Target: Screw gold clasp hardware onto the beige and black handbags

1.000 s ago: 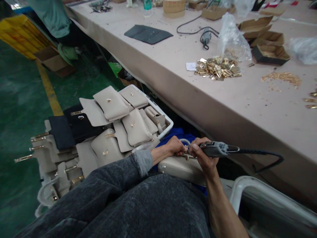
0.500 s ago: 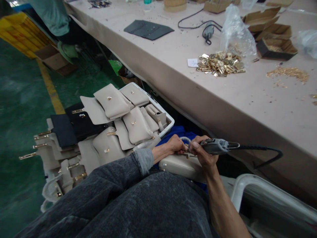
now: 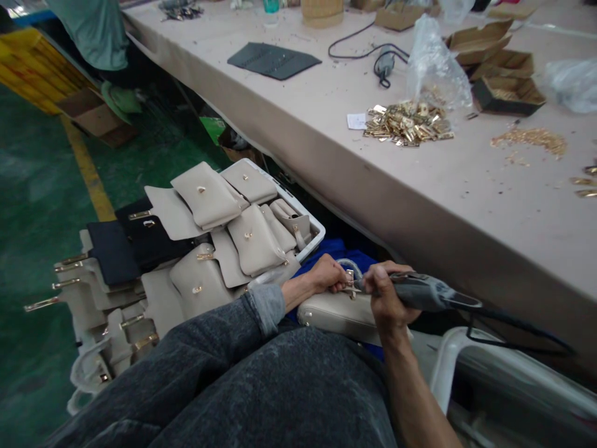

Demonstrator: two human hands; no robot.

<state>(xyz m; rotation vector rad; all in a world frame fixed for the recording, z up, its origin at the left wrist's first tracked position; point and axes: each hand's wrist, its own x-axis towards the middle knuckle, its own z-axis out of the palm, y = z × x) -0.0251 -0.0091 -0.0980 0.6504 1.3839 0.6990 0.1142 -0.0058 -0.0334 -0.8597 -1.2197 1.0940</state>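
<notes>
A cream handbag with a curved top handle lies across my lap. My right hand is wrapped round a grey corded electric screwdriver, its tip pointing left at gold hardware on top of the bag. Right by that tip, my left hand is closed with its fingertips pinched at the hardware; what exactly they pinch is too small to make out. Beside my left arm, several cream handbags and a black one are heaped in and over a white crate.
The table runs along my right, bearing a heap of gold metal clasps, small gold screws, a plastic bag and a dark flat panel. A white-rimmed bin stands at my right. Another person's sleeve shows far left.
The screwdriver has swung, its back end now lower and further right, with the cord trailing lower. My left hand stays at the bag's hardware. The view has shifted slightly.
</notes>
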